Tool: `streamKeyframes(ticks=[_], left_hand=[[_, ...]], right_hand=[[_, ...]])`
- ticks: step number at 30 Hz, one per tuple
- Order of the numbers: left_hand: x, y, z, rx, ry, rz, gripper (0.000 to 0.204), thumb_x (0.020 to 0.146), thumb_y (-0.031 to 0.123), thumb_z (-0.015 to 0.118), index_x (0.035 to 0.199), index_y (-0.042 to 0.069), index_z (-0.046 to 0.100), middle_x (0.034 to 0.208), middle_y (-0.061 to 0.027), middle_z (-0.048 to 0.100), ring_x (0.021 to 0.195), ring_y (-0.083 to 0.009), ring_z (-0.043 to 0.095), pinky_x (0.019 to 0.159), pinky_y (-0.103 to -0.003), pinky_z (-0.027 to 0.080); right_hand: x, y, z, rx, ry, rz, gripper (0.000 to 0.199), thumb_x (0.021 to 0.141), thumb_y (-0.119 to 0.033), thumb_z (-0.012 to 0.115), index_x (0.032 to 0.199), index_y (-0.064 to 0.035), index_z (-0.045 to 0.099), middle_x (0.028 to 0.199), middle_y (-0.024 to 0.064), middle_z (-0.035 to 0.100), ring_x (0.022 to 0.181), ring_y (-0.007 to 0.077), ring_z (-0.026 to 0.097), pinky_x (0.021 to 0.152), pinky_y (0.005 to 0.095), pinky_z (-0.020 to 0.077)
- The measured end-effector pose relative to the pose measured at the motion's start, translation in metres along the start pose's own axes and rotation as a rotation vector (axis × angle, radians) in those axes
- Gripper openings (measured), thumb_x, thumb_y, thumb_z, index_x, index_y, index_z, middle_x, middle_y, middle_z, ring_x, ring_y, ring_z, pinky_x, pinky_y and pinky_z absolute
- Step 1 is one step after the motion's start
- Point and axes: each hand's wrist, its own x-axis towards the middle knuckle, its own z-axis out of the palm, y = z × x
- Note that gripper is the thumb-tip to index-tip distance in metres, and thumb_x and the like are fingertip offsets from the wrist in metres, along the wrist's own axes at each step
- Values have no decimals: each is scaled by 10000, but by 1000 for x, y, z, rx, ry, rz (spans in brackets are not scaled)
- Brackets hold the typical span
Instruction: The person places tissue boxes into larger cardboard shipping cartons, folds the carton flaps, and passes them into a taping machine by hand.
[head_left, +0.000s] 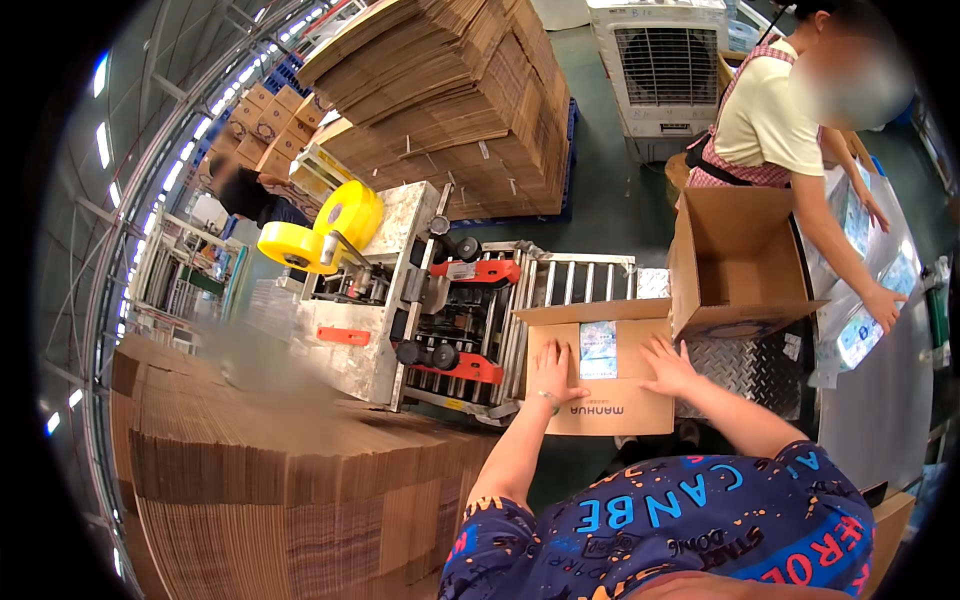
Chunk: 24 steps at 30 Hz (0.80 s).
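Note:
In front of me a cardboard box (632, 402) stands at the end of a roller conveyor, its near flap folded down and its far flap raised. Between its flaps a strip of packaged goods (598, 350) in blue and white wrap shows. My left hand (553, 374) lies flat on the left part of the box, fingers stretched. On the right part rests my right hand (668, 366), its fingers spread. Neither hand grips anything. Just beyond my right hand an open cardboard box (740, 262) stands with its flaps up.
Left of the box is a carton sealing machine (440, 320) with rolls of yellow tape (348, 218). Flattened cartons (290, 500) are stacked at lower left, and more cartons (470, 110) behind. A co-worker (770, 130) reaches over a metal table (880, 390) at right. An air cooler (665, 65) stands behind.

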Motion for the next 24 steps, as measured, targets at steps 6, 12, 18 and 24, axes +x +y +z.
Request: streamKeyframes(ticks=[6, 12, 18, 24], left_hand=[[67, 55, -95, -18, 439, 208, 907, 847, 540, 682, 1548, 97, 315, 1611, -183, 266, 1510, -313, 222, 1215, -559, 140], [29, 45, -31, -165, 181, -45, 699, 939, 490, 566, 1406, -20, 463, 1358, -181, 557, 1341, -325, 459, 1184, -576, 203], [-50, 63, 74, -242, 175, -156, 776, 952, 516, 503, 1576, 114, 277, 1624, -148, 280, 1510, -308, 239, 1203, -556, 163], [21, 16, 44, -259, 128, 71, 684, 985, 457, 477, 1565, 136, 309, 1628, -100, 284, 1512, -284, 230, 1223, -516, 150]], right_hand=[[-12, 29, 57, 116, 400, 15, 834, 869, -515, 673, 1527, -109, 361, 1629, 140, 230, 1524, 302, 161, 1215, 577, 103], [-26, 39, 59, 319, 559, 100, 990, 785, -460, 778, 1523, -16, 289, 1591, 213, 263, 1477, 372, 250, 1218, 499, 190], [-8, 32, 76, 685, 605, 55, 931, 857, -343, 757, 1534, 12, 225, 1553, 243, 317, 1423, 385, 350, 1169, 427, 314], [55, 18, 103, 1135, 803, 432, 660, 1016, -328, 562, 1514, 0, 279, 1401, 248, 514, 1273, 357, 521, 1076, 408, 390]])
